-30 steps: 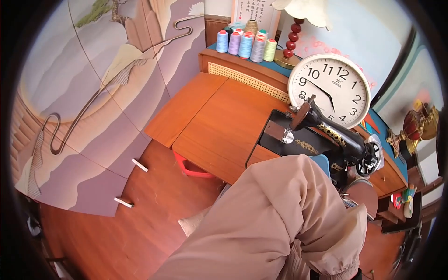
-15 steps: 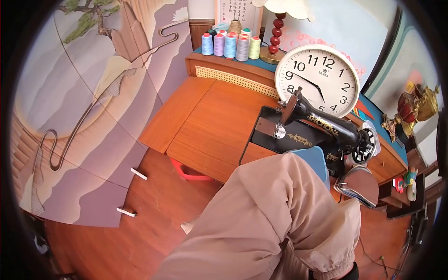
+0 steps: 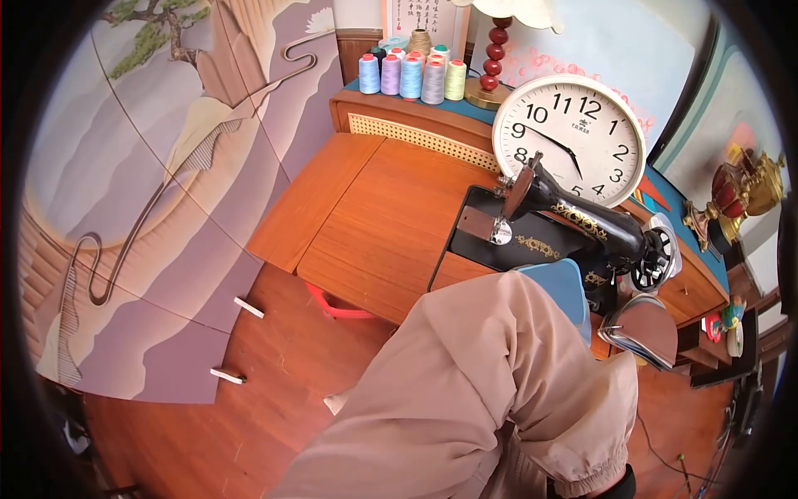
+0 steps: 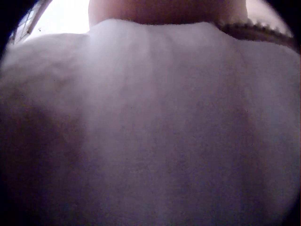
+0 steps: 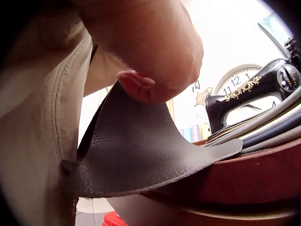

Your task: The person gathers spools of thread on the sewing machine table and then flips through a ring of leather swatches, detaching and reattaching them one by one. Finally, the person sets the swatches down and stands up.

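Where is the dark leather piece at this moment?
In the right wrist view, at centre: the dark leather piece is held at its top by the right hand, between the beige garment and the stacked sheets.

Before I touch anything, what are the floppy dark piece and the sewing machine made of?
The floppy dark piece looks like leather or imitation leather: soft sheen, pebbly grain. The sewing machine looks like metal in glossy black paint, with bright highlights and gold patterns, though looks alone can't prove metal.
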### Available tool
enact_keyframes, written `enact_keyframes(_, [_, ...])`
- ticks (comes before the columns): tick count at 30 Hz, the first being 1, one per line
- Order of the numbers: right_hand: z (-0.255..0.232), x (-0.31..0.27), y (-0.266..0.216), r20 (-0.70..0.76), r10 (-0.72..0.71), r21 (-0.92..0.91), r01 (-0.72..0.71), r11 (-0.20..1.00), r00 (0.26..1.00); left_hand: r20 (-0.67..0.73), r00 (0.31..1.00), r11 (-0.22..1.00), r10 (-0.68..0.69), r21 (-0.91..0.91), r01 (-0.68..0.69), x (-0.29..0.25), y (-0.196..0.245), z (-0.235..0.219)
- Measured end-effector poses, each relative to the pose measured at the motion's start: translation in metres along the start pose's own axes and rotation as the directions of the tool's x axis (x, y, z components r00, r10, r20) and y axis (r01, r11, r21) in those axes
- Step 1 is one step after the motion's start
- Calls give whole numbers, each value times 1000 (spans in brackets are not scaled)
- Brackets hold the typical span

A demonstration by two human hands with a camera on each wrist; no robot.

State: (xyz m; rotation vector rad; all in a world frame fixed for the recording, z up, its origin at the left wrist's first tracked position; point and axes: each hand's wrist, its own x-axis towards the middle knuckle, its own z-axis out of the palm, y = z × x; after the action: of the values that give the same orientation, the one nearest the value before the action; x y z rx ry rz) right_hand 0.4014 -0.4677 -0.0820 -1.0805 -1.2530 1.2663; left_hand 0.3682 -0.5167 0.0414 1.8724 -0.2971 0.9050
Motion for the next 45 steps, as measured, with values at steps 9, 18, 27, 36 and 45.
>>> enact_keyframes(9, [4, 0, 2, 5, 6, -3, -6, 1000, 1000, 13, 1000, 1000, -10, -14, 10, -5, 9, -6])
enact_keyframes(18, [10, 4, 2, 25, 8, -12, -8, 1000, 1000, 17, 1000, 1000, -15, -15, 15, -7, 13, -11])
enact_keyframes(27, [17, 11, 4, 45, 12, -17, -11, 1000, 999, 20, 1000, 1000, -24, -17, 24, -13, 23, -29])
enact_keyframes(36, [20, 17, 4, 52, 19, -26, -18, 1000, 998, 30, 999, 999, -28, -32, 29, -15, 29, -41])
enact_keyframes(45, [23, 26, 3, 68, 25, -39, -23, 999, 997, 32, 999, 999, -30, -40, 31, -17, 36, -47])
